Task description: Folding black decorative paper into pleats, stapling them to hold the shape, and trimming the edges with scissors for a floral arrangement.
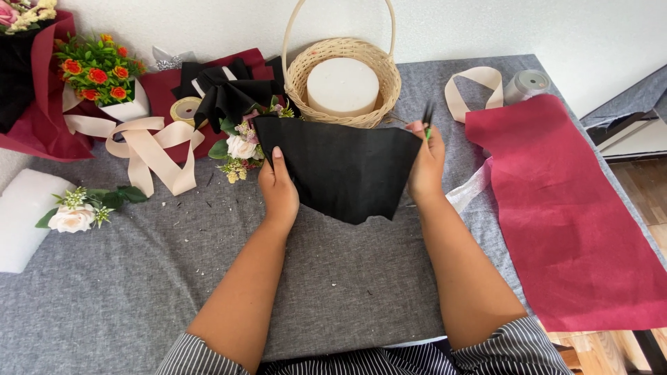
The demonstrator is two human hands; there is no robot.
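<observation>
Head view: left hand (278, 191) and right hand (426, 163) each pinch closed on a side edge of the black fan-shaped wrapping paper sheet (344, 167), keeping it spread flat above the grey cloth-covered counter (208, 278), before the wicker basket (344, 76).

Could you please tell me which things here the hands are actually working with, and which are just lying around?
In hand:
left hand and right hand, both holding the black sheet
small posy behind the sheet

Lying about:
basket with white foam block
red sheet
beige ribbon
loose rose
orange flowers
</observation>
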